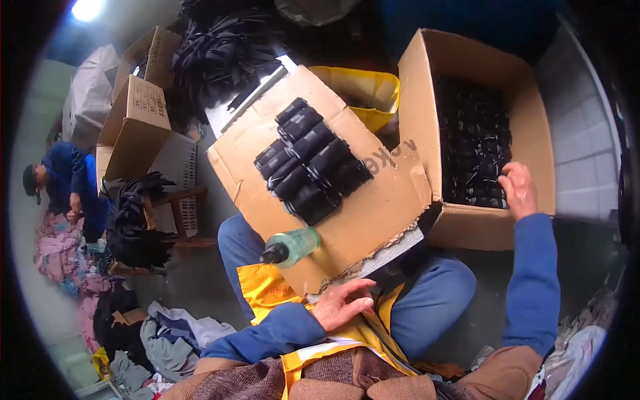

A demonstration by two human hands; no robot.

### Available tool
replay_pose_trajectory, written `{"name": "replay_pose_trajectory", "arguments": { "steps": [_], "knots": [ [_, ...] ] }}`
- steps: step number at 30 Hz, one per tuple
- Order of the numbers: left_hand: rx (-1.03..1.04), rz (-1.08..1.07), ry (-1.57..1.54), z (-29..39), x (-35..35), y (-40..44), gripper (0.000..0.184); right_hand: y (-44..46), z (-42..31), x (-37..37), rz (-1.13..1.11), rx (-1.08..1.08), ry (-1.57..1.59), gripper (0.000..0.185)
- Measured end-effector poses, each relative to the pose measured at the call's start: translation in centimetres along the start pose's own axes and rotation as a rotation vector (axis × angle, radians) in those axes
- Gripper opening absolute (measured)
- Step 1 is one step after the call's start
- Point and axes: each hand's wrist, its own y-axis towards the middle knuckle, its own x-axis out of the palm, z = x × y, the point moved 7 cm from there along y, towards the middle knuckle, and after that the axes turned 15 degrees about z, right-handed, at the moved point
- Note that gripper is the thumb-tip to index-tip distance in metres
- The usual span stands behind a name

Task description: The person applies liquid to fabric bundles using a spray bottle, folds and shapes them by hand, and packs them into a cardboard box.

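Note:
My left hand (343, 305) rests at the near edge of a flat cardboard sheet (393, 200), fingers apart and holding nothing. Several black rolled bundles (313, 160) lie in rows on the sheet. A green transparent bottle with a black cap (293, 247) lies tilted by its near left edge. To the right, my right hand (519, 190) reaches over the near right corner of an open cardboard box (467, 217). Its fingers are bent at the edge of the packed black bundles (470, 140) inside; whether they grip one cannot be made out.
A yellow container (367, 93) stands behind the sheet. Black strips (220, 60) are heaped at the back. At left are cardboard boxes (143, 107), a white basket (177, 167) and a seated person (63, 173) beside pink cloth. Clothes (173, 340) lie at lower left.

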Motion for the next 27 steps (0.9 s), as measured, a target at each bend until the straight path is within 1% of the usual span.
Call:
{"name": "replay_pose_trajectory", "arguments": {
  "steps": [2,4,5,6,7,8,9,10,11,12,13,14,15,16,17,18,19,20,21,22,23,24,25,26,27],
  "knots": [
    [0.042,-0.028,0.05,0.0,-0.4,-1.0,0.041,-2.6,-1.9,-1.4,0.039,0.119,0.186,0.027],
    [0.058,-0.016,0.012,-0.7,-1.5,-1.7,0.04,-5.2,-6.7,-2.7,0.057,-0.295,-0.034,0.033],
    [0.082,0.01,0.088,-1.4,-2.3,-1.9,0.039,-6.2,-8.1,-2.7,-0.039,-0.21,0.007,0.04],
    [0.106,0.039,0.161,-1.9,-3.1,-2.2,0.039,-7.4,-9.3,-2.4,-0.058,-0.249,-0.013,0.048],
    [0.136,0.055,0.196,-1.8,-3.8,-2.7,0.038,-8.4,-10.5,-1.9,-0.091,-0.238,-0.025,0.054],
    [0.182,0.073,0.181,-2.1,-4.5,-3.0,0.035,-9.5,-12.3,-1.5,-0.114,-0.256,-0.006,0.055],
    [0.186,0.113,0.182,-2.1,-5.5,-3.5,0.032,-10.6,-13.5,-0.7,-0.119,-0.304,0.011,0.054],
    [0.19,0.158,0.182,-2.2,-6.6,-3.9,0.03,-11.6,-15.0,-0.2,-0.134,-0.284,0.047,0.054],
    [0.276,0.272,0.217,-2.5,-8.2,-4.2,0.025,-12.5,-16.2,0.5,-0.098,-0.278,0.137,0.056],
    [0.349,0.323,0.212,-2.3,-9.8,-4.3,0.023,-13.2,-17.2,1.3,-0.07,-0.207,0.221,0.055],
    [0.384,0.41,0.24,-1.8,-11.9,-4.5,0.021,-14.0,-17.7,2.4,-0.069,-0.005,0.395,0.053],
    [0.364,0.471,0.179,-2.1,-13.8,-4.2,0.019,-14.7,-18.2,3.7,-0.068,0.202,0.562,0.051],
    [0.413,0.555,0.163,-2.6,-15.8,-3.7,0.018,-15.3,-19.1,5.1,-0.018,0.283,0.705,0.047],
    [0.449,0.629,0.194,-1.0,-17.4,-3.7,0.017,-16.0,-20.2,6.1,0.032,0.367,0.848,0.043],
    [0.422,0.65,0.074,-1.0,-18.7,-2.9,0.019,-16.3,-22.3,6.7,0.073,0.415,0.915,0.04],
    [0.522,0.7,0.055,0.1,-19.8,-2.3,0.02,-16.6,-23.2,8.1,0.109,0.458,1.037,0.04],
    [0.656,0.772,0.2,2.5,-20.5,-2.2,0.022,-16.7,-24.6,9.4,0.052,0.557,1.088,0.042],
    [0.729,0.796,0.291,4.3,-21.0,-1.7,0.025,-16.8,-25.6,10.5,-0.003,0.659,1.139,0.044],
    [0.789,0.824,0.354,6.1,-21.2,-1.4,0.029,-16.3,-26.2,10.8,-0.001,0.655,1.133,0.044],
    [0.847,0.855,0.414,7.7,-21.2,-1.0,0.032,-16.0,-26.9,11.7,-0.099,0.679,1.128,0.046],
    [0.844,0.864,0.396,8.6,-21.3,0.0,0.032,-15.7,-27.3,12.4,-0.203,0.7,1.118,0.049],
    [0.872,0.892,0.419,9.6,-21.4,0.7,0.035,-15.3,-27.3,12.4,-0.214,0.685,1.103,0.049],
    [0.899,0.923,0.445,10.4,-21.5,1.3,0.038,-14.9,-27.1,12.6,-0.233,0.715,1.112,0.05],
    [0.894,0.938,0.432,11.0,-21.8,2.0,0.038,-14.7,-27.0,12.9,-0.252,0.747,1.122,0.051],
    [0.867,0.931,0.441,11.5,-21.9,2.8,0.038,-14.5,-27.1,12.6,-0.208,0.752,1.103,0.051]
  ]
}}
